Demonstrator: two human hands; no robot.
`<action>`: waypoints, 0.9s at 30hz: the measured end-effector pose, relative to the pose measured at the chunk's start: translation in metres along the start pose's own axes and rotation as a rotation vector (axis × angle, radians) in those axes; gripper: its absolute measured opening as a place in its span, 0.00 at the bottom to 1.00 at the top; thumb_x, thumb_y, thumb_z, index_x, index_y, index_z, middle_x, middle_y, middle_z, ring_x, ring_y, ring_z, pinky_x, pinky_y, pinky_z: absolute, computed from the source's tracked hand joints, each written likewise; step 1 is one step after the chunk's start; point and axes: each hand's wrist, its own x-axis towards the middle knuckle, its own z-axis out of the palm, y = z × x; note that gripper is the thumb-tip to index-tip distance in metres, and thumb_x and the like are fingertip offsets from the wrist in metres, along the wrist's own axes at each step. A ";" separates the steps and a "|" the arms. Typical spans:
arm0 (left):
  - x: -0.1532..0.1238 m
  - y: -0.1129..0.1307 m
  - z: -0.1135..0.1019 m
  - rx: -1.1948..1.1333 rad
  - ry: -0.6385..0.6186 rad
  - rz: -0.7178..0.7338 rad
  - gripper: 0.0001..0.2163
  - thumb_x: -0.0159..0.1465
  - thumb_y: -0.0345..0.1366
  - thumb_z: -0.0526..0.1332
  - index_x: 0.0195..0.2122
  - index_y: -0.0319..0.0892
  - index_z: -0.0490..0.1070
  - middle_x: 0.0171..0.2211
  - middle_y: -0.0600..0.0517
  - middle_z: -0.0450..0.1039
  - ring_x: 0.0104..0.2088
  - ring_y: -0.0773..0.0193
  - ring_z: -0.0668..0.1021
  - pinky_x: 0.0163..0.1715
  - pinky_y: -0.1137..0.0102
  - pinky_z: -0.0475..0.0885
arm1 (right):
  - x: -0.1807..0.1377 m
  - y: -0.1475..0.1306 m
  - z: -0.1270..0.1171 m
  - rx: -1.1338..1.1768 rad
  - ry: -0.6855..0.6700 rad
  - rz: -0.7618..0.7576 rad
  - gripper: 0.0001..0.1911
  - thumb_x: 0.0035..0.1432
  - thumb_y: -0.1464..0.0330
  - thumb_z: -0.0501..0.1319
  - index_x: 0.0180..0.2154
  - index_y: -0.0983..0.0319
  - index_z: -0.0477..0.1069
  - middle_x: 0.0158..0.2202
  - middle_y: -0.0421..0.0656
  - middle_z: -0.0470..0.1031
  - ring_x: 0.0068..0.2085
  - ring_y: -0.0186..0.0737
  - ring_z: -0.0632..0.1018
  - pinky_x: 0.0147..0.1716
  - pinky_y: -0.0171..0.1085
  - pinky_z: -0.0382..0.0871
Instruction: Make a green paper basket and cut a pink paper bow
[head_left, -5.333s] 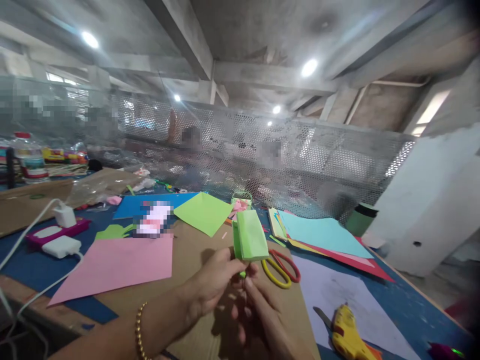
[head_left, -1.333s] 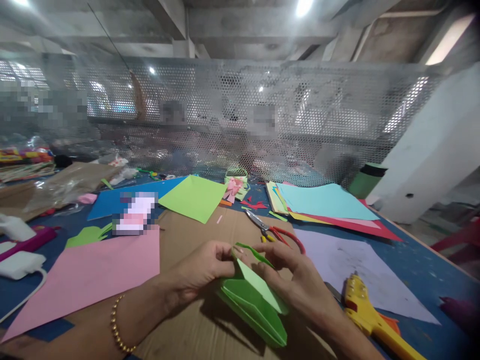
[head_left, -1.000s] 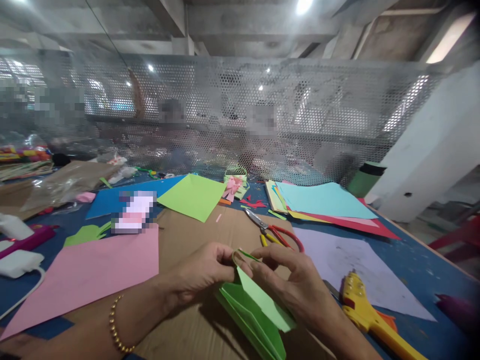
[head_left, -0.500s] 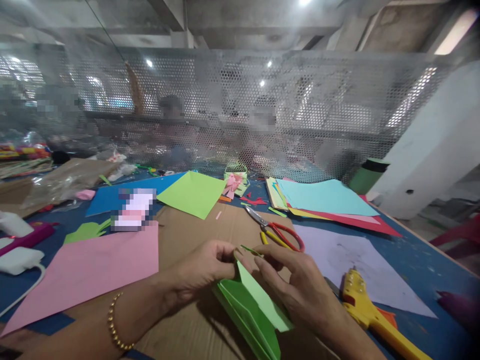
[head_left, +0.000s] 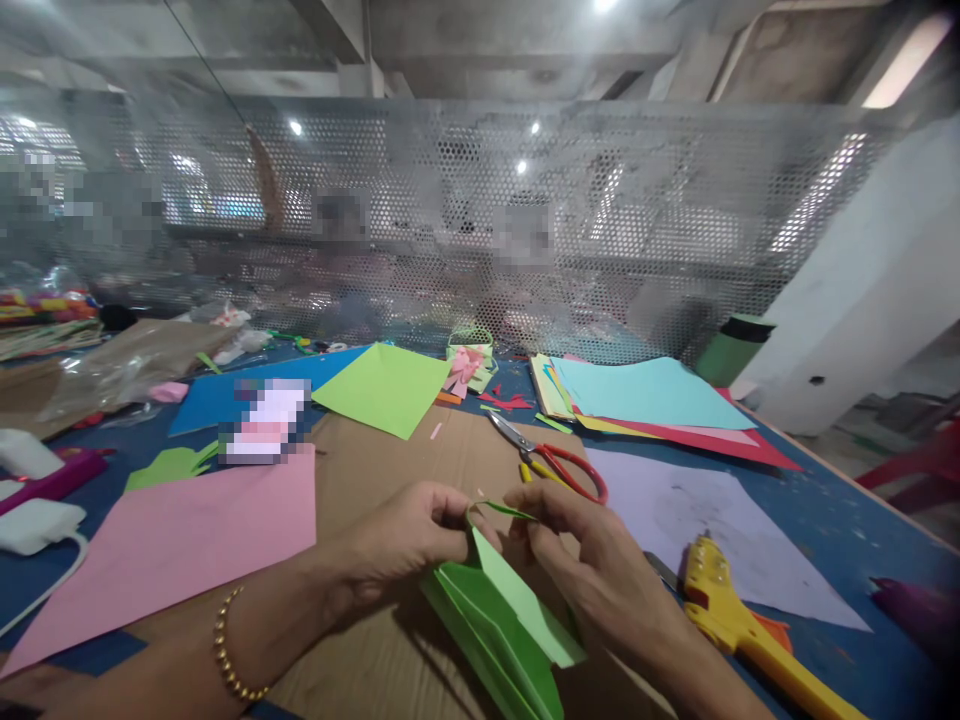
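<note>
Since five seconds ago, the green box (head_left: 523, 597) has been dropping lower and is now tilting below our hands, over the cardboard (head_left: 397, 452). Our left hand (head_left: 416, 535) is pinching near its upper corner, probably steadying it, while our right hand (head_left: 592, 560) is curling its fingers around the strip's end; whether they are gripping the strip (head_left: 510, 511), we cannot tell.

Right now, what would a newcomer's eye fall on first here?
Probably the folded green paper at bottom centre, pinched in the left hand, with the right hand at the thin green strip above it. Next, likely the yellow hot glue gun at lower right, then the scissors just beyond the right hand.
</note>
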 end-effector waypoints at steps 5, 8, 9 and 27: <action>0.000 -0.004 0.002 -0.027 -0.023 0.016 0.06 0.51 0.29 0.70 0.31 0.35 0.79 0.26 0.52 0.76 0.25 0.70 0.75 0.28 0.76 0.67 | 0.001 -0.008 0.002 0.308 -0.128 0.143 0.14 0.58 0.58 0.59 0.29 0.61 0.72 0.26 0.40 0.70 0.27 0.36 0.69 0.24 0.32 0.61; 0.000 -0.006 0.002 -0.107 -0.084 0.002 0.06 0.51 0.28 0.70 0.31 0.36 0.79 0.26 0.53 0.75 0.24 0.71 0.75 0.28 0.77 0.67 | 0.000 -0.006 0.005 0.456 -0.136 0.174 0.18 0.58 0.54 0.63 0.28 0.62 0.72 0.26 0.38 0.68 0.27 0.33 0.66 0.24 0.31 0.59; 0.000 -0.006 0.002 -0.126 -0.101 0.008 0.06 0.51 0.27 0.70 0.31 0.35 0.79 0.26 0.53 0.76 0.25 0.71 0.75 0.28 0.77 0.67 | 0.000 -0.004 0.006 0.512 -0.143 0.179 0.18 0.57 0.54 0.64 0.31 0.63 0.73 0.27 0.39 0.69 0.28 0.33 0.67 0.26 0.31 0.61; 0.006 -0.004 -0.003 -0.076 0.062 0.045 0.08 0.49 0.31 0.71 0.30 0.34 0.77 0.26 0.50 0.77 0.23 0.69 0.76 0.25 0.77 0.69 | 0.002 0.007 0.006 0.148 -0.002 0.104 0.23 0.60 0.55 0.58 0.50 0.63 0.76 0.36 0.46 0.79 0.32 0.42 0.76 0.30 0.39 0.70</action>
